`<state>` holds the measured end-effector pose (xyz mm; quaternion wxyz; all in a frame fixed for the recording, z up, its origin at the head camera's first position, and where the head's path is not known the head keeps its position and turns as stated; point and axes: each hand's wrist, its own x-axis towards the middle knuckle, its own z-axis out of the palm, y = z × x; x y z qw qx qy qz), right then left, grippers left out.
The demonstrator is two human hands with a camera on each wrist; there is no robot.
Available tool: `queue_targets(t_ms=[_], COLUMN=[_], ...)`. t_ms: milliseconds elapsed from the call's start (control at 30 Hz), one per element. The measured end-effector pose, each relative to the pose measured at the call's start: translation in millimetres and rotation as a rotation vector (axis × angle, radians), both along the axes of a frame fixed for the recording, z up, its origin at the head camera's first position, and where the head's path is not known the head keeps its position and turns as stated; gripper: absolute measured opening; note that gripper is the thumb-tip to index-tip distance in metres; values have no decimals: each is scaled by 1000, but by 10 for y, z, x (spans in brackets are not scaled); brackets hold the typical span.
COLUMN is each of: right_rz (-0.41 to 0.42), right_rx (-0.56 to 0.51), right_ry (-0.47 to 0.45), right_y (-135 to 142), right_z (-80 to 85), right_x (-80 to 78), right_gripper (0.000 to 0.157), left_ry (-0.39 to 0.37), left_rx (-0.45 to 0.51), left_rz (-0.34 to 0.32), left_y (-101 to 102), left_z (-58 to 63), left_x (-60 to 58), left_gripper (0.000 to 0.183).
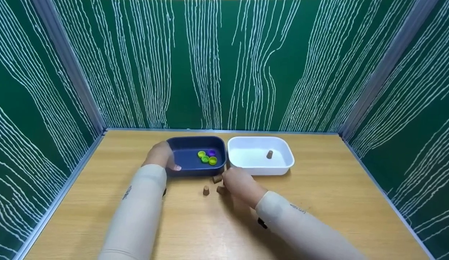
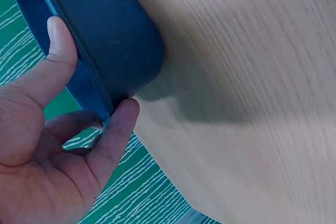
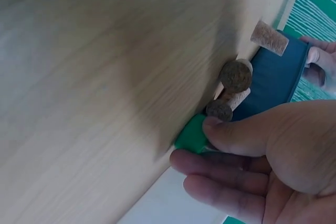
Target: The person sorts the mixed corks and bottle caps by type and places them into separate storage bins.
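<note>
At the left end of the dark blue tray point(image 1: 195, 173), my left hand point(image 1: 160, 155) holds the rim. In the left wrist view the thumb lies over the tray's edge and the fingers point(image 2: 118, 129) touch its corner. My right hand point(image 1: 242, 184) is low at the table, in front of the gap between the trays. In the right wrist view its thumb and forefinger pinch a green cap point(image 3: 191, 135). Beside that cap several corks point(image 3: 236, 76) sit close together. One upright cork point(image 1: 206, 190) stands further left.
Yellow-green caps point(image 1: 213, 160), a green cap point(image 1: 205, 159) and a purple cap point(image 1: 211, 152) lie in the blue tray's right part. A white tray point(image 1: 260, 171) stands right beside it, holding one cork point(image 1: 269, 154). Green patterned panels point(image 1: 224, 72) enclose the wooden table point(image 1: 195, 227).
</note>
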<state>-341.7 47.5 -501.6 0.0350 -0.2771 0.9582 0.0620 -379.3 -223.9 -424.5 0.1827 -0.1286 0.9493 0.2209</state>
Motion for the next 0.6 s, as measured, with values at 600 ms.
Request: queue_targets(t_ms=[600], right_rz=[-64], right_rx=[-186], right_ry=[-95], right_y=[108], right_z=[31], right_x=[47], right_gripper=[34], left_ry=[17], left_rx=[33], left_rz=[15], left_y=[64], left_z=[54], left_x=[77], left_gripper=[106])
